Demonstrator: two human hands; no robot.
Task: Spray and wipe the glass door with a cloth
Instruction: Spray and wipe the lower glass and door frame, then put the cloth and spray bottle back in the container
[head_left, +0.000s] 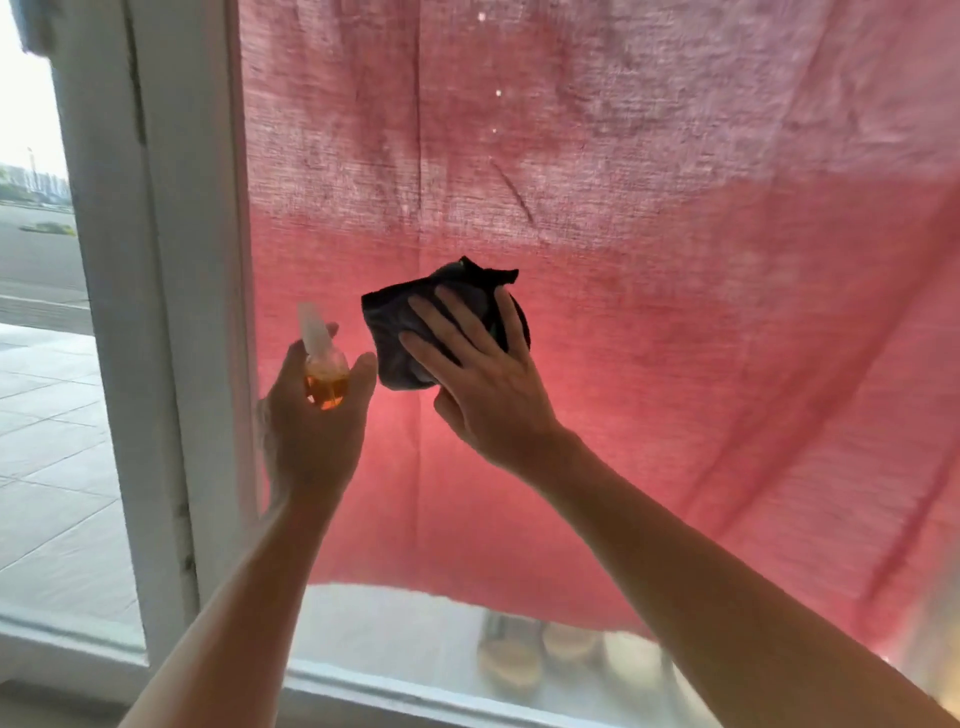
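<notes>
Head view. My right hand (480, 374) lies at frame centre, fingers straight and spread, pressing the cloth (415, 332) flat against the glass door (395, 634). The cloth is dark, folded, and partly bunched at its upper edge. My left hand (311, 415) sits just left of it, fingers curled round the bottle (324, 374), which holds amber liquid; its pale nozzle points up and toward the pane. The white frame (156, 312) runs down the left of the picture. A red curtain (675, 260) hangs behind the glass and covers most of it; jars (524, 654) show blurred at the bottom.

Risks noted:
- The cloth is held by flat pressure alone. If I ease off mid-stroke it could slide down the pane and drop.
- The bunched top edge may leave streaks rather than a clean pass.
- The bottle is close to the wiping hand; a wide stroke leftward could knock it.
- Whether the pane is wet here I cannot say; the backlit curtain hides any film. Wiping dry would only smear.
</notes>
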